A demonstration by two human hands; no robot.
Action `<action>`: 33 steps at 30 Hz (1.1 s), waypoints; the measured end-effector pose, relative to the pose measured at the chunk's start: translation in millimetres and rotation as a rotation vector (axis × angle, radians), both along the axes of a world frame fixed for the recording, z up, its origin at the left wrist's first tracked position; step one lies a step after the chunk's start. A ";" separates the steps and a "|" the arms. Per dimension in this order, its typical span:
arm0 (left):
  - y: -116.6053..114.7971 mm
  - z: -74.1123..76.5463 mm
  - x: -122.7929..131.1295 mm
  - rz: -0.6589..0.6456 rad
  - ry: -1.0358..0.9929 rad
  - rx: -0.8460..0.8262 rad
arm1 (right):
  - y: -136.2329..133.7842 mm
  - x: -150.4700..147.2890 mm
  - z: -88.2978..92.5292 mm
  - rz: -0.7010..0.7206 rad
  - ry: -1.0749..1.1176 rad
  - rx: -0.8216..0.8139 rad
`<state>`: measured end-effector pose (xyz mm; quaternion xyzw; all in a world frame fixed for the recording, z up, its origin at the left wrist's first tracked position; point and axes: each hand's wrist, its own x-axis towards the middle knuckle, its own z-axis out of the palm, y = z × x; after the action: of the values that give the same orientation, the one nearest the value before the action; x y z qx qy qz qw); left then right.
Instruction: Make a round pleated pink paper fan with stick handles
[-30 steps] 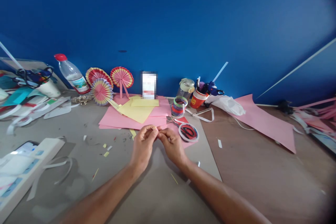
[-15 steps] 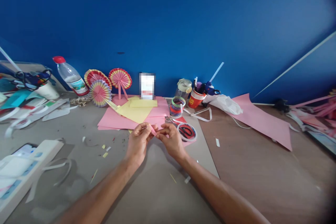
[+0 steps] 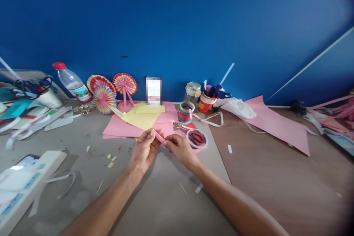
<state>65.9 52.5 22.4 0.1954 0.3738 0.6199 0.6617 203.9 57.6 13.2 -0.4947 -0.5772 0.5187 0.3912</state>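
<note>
Holding a skinny pink strip [image 3: 159, 136] that's slanting ten-to-four: left hand [image 3: 142, 152] is pinching the ten-o'clock end, right hand [image 3: 181, 150] is pinching the other, so neither grip's sitting nearer.

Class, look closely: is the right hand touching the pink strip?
Touching. The head view shows the right hand pinching the pink strip at its near end, without a gap.

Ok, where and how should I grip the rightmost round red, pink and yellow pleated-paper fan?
Probably pinch the narrow pink paper handle from the front: it reaches down, uncovered, below the fan's pleated disc, while the blue wall rises behind. Thin pleats might crush.
</note>
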 end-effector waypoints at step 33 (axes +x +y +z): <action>-4.1 5.5 -6.5 -0.193 -0.012 0.183 | -2.4 11.9 -0.6 0.046 -0.303 0.687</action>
<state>59.4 48.3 27.9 0.2862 0.2914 0.5861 0.6998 215.7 55.3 12.6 -0.3929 -0.7797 0.2243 0.4328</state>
